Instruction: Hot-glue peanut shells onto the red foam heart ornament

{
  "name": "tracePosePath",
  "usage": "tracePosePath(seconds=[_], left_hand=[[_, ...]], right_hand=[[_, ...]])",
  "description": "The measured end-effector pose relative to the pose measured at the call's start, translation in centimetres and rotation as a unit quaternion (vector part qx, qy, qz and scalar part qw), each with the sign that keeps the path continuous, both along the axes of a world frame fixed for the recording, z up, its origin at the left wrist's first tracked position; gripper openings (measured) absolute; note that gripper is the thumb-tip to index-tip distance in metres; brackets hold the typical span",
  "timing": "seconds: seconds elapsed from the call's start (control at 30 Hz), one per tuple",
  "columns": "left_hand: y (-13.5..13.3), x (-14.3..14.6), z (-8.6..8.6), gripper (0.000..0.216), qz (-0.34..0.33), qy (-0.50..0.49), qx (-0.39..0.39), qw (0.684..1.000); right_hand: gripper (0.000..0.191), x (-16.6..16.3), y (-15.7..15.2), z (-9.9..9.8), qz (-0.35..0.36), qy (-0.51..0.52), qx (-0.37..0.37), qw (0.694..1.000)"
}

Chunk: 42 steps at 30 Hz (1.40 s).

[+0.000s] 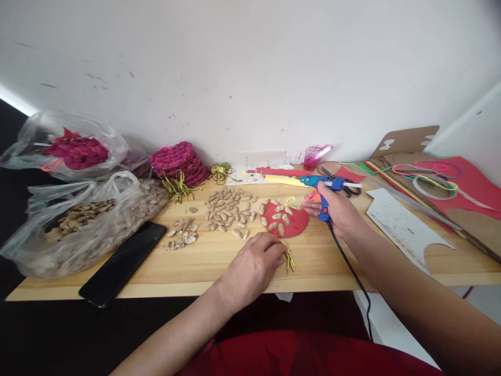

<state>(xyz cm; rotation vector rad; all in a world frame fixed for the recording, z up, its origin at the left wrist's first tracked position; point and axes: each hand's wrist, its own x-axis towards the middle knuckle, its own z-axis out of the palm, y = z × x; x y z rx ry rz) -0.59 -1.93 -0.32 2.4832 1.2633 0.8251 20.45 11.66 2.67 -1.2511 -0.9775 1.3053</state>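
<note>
My right hand (pixel 335 210) is wrapped round the handle of a blue hot glue gun (pixel 324 209), its nozzle pointing left above a red paper disc (pixel 300 225). Peanuts in their shells (pixel 281 228) lie along the left part and across the middle of that disc. A yellow cord loop (pixel 289 201) sticks out at its far edge. My left hand (pixel 254 266) rests at the near left edge of the disc with fingers curled; what lies under the fingertips is hidden. Yellow-green tassel strands (pixel 289 259) come out beside those fingers.
Loose peanuts (pixel 225 209) and broken shells (pixel 183 232) lie left of the disc. Farther left are a black phone (pixel 123 263), a plastic bag of peanuts (pixel 78 224) and stacked purple discs (pixel 178 162). Scissors (pixel 352 190), a pink cup (pixel 312 157) and cardboard (pixel 407 140) are right. A black cord (pixel 348 261) trails down.
</note>
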Motion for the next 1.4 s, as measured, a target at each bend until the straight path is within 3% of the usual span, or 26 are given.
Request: tracePosePath(seconds=[0.5,0.9,1.1,1.17,1.27,1.4], left_hand=[[0.0,0.5,0.1,0.028,-0.047,-0.013,-0.029,0.998],[0.1,0.7,0.6,0.027,-0.043,-0.009,-0.051,0.998],[-0.7,-0.6,0.9,0.026,-0.059,-0.026,0.007,0.998],[-0.5,-2.1,1.5,0.022,-0.033,-0.029,0.042,0.998],[0.7,-4.9,3.3,0.011,0.058,-0.027,0.083,0.994],[3.6,-7.8,6.8,0.033,0.175,0.024,0.081,0.981]], right_hand=[[0.038,0.4,0.0,0.1,0.034,0.006,-0.011,0.999],[0.033,-0.4,1.2,0.4,0.051,0.041,-0.029,0.997],[0.041,0.0,1.3,0.2,0.02,0.118,-0.076,0.99],[0.045,0.3,1.4,0.0,0.019,0.125,-0.087,0.988],[0.045,0.6,1.4,-0.2,0.028,0.129,-0.083,0.988],[0.048,0.8,1.4,-0.3,0.046,0.138,-0.08,0.986]])
